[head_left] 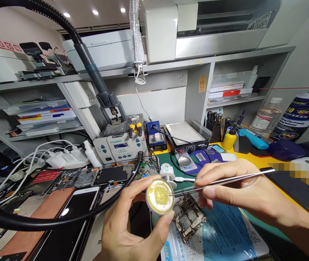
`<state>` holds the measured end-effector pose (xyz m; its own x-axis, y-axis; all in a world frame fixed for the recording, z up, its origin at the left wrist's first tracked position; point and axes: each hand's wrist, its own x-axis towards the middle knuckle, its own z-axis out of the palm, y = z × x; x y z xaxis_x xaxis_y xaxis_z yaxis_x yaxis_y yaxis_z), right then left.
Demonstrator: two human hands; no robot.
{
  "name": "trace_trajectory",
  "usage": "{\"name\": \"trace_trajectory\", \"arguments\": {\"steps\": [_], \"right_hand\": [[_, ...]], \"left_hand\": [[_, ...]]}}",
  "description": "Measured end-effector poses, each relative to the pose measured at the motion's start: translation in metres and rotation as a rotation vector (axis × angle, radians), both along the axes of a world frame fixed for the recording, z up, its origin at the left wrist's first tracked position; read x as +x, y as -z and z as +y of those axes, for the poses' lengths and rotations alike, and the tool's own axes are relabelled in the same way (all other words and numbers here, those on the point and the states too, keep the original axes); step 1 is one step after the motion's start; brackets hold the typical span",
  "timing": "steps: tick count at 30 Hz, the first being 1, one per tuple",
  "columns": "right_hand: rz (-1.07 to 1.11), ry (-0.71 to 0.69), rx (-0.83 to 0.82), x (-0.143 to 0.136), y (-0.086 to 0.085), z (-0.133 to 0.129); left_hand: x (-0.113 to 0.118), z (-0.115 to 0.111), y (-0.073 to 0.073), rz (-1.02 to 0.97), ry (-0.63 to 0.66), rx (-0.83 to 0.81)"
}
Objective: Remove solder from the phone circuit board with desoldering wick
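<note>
My left hand (135,221) grips a small round tin (160,197) by its rim, tilted so that the yellowish paste inside faces me. In my right hand (225,185) a pair of metal tweezers (236,178) is pinched, and its tips touch the paste in the tin. Below and between the hands, a phone circuit board (189,215) lies on a blue and white plastic packet (225,232). Just behind the tin stands a spool of solder wire (168,175).
A black hose (70,221) arches across the left, over several phones (78,210). Behind are a rework station (120,145), a hot plate (184,134) and a soldering iron stand (156,136). On the right stand a spray can (292,116), a clear bottle (265,116) and a yellow bottle (229,139).
</note>
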<state>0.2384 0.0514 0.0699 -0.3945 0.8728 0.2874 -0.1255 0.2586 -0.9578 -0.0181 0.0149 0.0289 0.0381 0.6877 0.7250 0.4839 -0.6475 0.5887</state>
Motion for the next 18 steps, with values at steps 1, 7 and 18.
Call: {"name": "trace_trajectory", "arguments": {"steps": [1, 7, 18], "right_hand": [[0.002, -0.007, -0.005, 0.0003, 0.0006, -0.0001], [0.011, -0.030, -0.023, 0.0009, 0.0014, 0.0007], [0.008, -0.010, -0.017, -0.0016, -0.0017, 0.0005]], "left_hand": [[-0.0003, 0.0007, -0.0001, 0.002, 0.000, -0.008], [-0.0028, 0.0028, 0.0005, 0.009, 0.002, -0.042], [-0.0030, 0.0037, -0.0004, 0.019, 0.012, -0.079]]}}
